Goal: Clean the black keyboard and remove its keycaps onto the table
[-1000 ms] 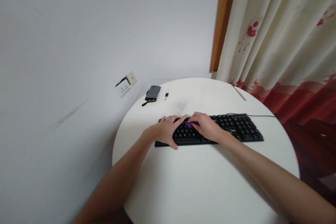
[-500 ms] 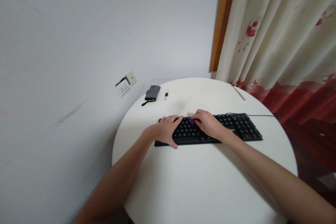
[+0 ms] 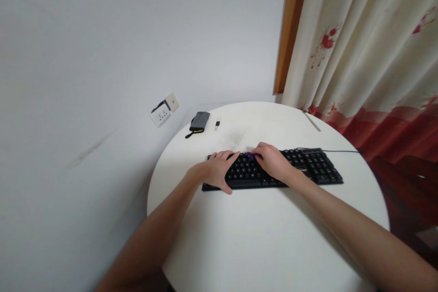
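Observation:
A black computer keyboard [image 3: 243, 183] lies lengthwise across the white round table. My left hand [image 3: 218, 169] rests on its left end, fingers spread and thumb reaching over the front edge. Further right, my right hand [image 3: 272, 160] is over the upper middle keys with its fingers closed. Pinched at those fingertips is a small purple piece [image 3: 251, 157], touching the keys; most of it is hidden and its kind cannot be made out.
On the white table [image 3: 236, 242], a grey pouch [image 3: 200, 121] and a small black-and-clear item [image 3: 217, 123] lie at the back left. A thin stick [image 3: 312, 121] lies at the back right. The keyboard cable [image 3: 338, 150] runs right. Wall sockets [image 3: 160, 114] and a curtain [image 3: 345, 64] border the table.
Both hands keep nearly the same place on the keyboard. The purple piece looks slightly darker and less exposed at my right fingertips. The whole view has shifted very slightly.

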`<control>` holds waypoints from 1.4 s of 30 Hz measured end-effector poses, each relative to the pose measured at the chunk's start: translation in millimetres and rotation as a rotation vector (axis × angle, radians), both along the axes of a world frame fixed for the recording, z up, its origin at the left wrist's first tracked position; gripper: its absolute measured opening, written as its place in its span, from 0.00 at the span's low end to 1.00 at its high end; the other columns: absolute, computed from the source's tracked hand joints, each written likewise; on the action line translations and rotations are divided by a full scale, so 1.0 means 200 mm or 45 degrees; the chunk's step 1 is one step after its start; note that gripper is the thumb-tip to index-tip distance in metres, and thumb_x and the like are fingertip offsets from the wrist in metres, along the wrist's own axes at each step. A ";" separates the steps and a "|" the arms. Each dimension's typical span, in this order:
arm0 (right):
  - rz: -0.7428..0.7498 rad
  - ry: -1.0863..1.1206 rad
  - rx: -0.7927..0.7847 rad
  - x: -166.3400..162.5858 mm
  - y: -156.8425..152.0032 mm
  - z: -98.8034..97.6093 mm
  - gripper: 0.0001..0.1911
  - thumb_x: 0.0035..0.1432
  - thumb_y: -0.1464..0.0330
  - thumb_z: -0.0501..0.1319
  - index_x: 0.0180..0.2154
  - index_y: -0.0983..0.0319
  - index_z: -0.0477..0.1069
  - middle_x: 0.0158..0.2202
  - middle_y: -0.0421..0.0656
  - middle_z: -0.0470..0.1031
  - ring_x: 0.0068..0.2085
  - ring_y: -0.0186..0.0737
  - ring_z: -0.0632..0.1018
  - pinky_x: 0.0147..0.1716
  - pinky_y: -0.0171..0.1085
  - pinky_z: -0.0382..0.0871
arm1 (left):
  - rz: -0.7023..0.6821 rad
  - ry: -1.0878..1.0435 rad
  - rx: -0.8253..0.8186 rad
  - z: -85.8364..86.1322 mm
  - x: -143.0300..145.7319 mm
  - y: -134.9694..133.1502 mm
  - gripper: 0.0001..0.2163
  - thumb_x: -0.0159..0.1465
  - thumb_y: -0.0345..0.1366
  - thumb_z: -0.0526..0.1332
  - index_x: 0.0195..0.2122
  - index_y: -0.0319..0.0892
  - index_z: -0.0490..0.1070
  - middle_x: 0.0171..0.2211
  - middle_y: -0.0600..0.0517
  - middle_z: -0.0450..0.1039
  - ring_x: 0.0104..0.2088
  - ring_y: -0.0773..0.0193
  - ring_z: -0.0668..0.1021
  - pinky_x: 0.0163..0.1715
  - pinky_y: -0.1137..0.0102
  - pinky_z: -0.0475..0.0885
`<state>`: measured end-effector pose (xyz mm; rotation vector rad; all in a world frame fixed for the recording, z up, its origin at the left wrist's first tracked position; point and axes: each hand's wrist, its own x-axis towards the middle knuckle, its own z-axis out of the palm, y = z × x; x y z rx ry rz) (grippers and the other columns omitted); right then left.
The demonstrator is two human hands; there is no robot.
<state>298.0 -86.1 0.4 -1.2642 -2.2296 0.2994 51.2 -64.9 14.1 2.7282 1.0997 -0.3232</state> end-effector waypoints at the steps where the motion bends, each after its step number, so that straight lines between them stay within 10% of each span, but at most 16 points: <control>1: -0.101 -0.031 0.007 0.02 0.01 0.00 0.13 0.60 0.77 0.56 0.39 0.63 0.79 0.36 0.47 0.76 0.39 0.41 0.76 0.43 0.37 0.67 | 0.000 0.002 -0.008 0.01 0.00 0.00 0.63 0.41 0.59 0.69 0.70 0.45 0.30 0.68 0.35 0.44 0.65 0.37 0.54 0.63 0.48 0.50; 6: -0.326 -0.013 0.036 0.09 0.06 -0.01 0.13 0.59 0.77 0.56 0.39 0.64 0.79 0.38 0.48 0.76 0.38 0.42 0.75 0.44 0.38 0.67 | 0.010 -0.001 -0.027 0.03 0.01 -0.02 0.61 0.42 0.59 0.68 0.70 0.45 0.32 0.67 0.35 0.45 0.65 0.36 0.54 0.62 0.47 0.50; 12: 0.076 0.050 -0.007 0.01 0.02 0.00 0.12 0.61 0.77 0.57 0.41 0.61 0.78 0.38 0.45 0.76 0.40 0.40 0.76 0.43 0.35 0.68 | -0.006 -0.007 -0.021 0.02 0.00 -0.01 0.62 0.42 0.59 0.68 0.69 0.46 0.29 0.68 0.35 0.44 0.66 0.36 0.53 0.62 0.48 0.50; 20: -0.296 -0.052 0.018 0.09 0.06 0.00 0.12 0.60 0.76 0.56 0.39 0.64 0.79 0.38 0.49 0.77 0.39 0.43 0.76 0.44 0.38 0.66 | 0.007 0.001 -0.025 0.02 0.00 -0.01 0.62 0.42 0.59 0.68 0.70 0.45 0.31 0.68 0.36 0.44 0.65 0.37 0.53 0.63 0.49 0.50; 27: 0.121 0.042 -0.039 0.00 -0.01 0.02 0.12 0.58 0.78 0.58 0.39 0.61 0.79 0.37 0.45 0.78 0.40 0.40 0.77 0.43 0.36 0.68 | 0.001 0.009 -0.033 0.02 0.01 -0.01 0.62 0.43 0.59 0.68 0.69 0.44 0.30 0.68 0.35 0.43 0.66 0.38 0.51 0.63 0.50 0.50; 35: -0.334 -0.156 -0.053 0.12 0.05 0.02 0.12 0.58 0.77 0.57 0.38 0.64 0.80 0.38 0.50 0.79 0.40 0.46 0.78 0.45 0.39 0.67 | 0.009 -0.005 -0.069 0.03 0.00 -0.01 0.62 0.42 0.59 0.69 0.70 0.47 0.29 0.69 0.36 0.42 0.66 0.36 0.52 0.62 0.49 0.50; 42: 0.173 -0.036 -0.082 0.03 -0.03 0.06 0.13 0.59 0.76 0.58 0.41 0.60 0.78 0.39 0.45 0.78 0.40 0.41 0.77 0.44 0.36 0.68 | 0.004 -0.010 -0.040 0.00 0.00 0.00 0.63 0.41 0.58 0.69 0.69 0.47 0.28 0.68 0.36 0.43 0.66 0.37 0.51 0.62 0.49 0.50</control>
